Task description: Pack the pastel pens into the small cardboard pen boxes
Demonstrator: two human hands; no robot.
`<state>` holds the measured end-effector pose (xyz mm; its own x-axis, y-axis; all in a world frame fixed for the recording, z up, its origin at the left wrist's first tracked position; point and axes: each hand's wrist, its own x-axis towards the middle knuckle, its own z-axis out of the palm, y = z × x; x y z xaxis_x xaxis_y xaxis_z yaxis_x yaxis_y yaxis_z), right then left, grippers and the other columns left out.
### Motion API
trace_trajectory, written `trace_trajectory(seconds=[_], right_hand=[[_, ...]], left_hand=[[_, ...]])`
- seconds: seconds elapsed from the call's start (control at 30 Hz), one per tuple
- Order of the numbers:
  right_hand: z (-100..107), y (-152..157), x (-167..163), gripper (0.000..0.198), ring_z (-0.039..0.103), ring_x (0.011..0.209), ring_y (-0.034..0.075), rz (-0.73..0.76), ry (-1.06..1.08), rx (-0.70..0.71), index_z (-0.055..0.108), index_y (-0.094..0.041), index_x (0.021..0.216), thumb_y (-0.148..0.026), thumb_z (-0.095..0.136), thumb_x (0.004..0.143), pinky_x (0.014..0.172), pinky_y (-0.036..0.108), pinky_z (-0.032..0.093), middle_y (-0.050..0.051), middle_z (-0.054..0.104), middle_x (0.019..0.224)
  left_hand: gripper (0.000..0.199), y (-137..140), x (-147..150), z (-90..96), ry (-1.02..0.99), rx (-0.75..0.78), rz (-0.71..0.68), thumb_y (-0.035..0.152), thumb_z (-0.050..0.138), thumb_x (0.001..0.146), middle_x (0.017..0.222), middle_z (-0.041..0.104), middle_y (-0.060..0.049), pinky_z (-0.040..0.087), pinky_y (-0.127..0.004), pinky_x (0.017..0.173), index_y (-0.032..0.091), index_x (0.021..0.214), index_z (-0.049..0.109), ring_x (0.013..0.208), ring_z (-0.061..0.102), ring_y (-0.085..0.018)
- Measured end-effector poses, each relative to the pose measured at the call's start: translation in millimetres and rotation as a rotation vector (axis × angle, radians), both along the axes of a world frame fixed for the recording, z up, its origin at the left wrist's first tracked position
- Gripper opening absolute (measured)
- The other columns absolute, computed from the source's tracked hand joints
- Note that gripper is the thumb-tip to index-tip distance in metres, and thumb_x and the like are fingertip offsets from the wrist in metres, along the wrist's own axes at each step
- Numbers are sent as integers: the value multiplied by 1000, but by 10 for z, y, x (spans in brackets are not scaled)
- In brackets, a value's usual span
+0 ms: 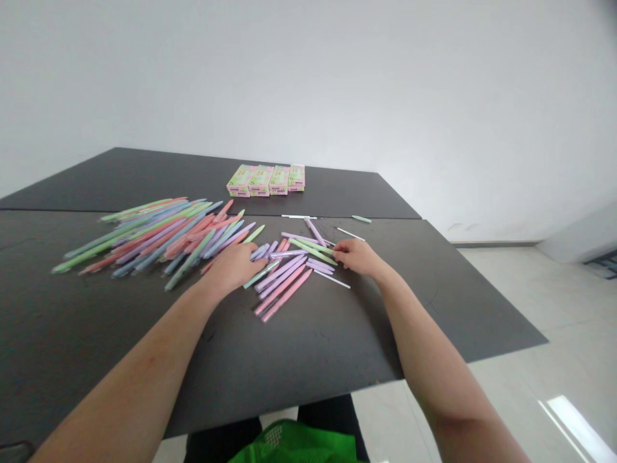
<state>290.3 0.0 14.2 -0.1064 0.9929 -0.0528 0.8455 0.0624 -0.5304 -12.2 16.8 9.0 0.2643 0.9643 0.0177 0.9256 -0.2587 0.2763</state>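
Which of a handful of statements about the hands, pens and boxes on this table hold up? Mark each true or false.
1. Both hands, the left hand and the right hand, rest among the small pen cluster. True.
2. The boxes sit at the near edge of the table. False: they stand in a row at the far side.
3. The large pen pile lies to the left of the left hand. True.
4. The right hand holds a box. False: it touches pens on the table.

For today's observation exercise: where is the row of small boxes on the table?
In the head view, the row of small boxes sits at the dark table's far edge, centre, beyond the pile of pastel pens.
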Motion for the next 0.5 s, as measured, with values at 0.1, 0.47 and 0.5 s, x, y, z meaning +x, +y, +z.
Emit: trace_trajectory(seconds=[0.1, 0.47, 0.5], right_hand=[[-12, 37, 75, 18, 61, 52, 10, -82, 95, -24, 72, -18, 83, -22, 55, 82, 56, 20, 44, 1, 72, 71], [-1, 20, 63, 19, 63, 66, 15, -58, -80, 41, 75, -19, 83, -27, 58, 83, 61, 22, 42, 2, 72, 73], [-2, 12, 49, 19, 63, 69, 15, -43, -107, 59, 75, -19, 82, -27, 58, 83, 63, 23, 42, 3, 72, 75]], left_hand=[[38, 13, 2, -5, -2, 11, 19, 52, 47, 81, 88, 72, -11, 43, -31, 67, 20, 89, 66, 85, 66, -29], [40, 4, 36, 28, -84, -5, 23, 46, 45, 84, 95, 72, -11, 44, -31, 74, 18, 98, 69, 90, 66, -28], [39, 1, 37, 30, -88, -4, 23, 46, 45, 84, 95, 72, -11, 44, -31, 73, 18, 97, 69, 89, 66, -28]])
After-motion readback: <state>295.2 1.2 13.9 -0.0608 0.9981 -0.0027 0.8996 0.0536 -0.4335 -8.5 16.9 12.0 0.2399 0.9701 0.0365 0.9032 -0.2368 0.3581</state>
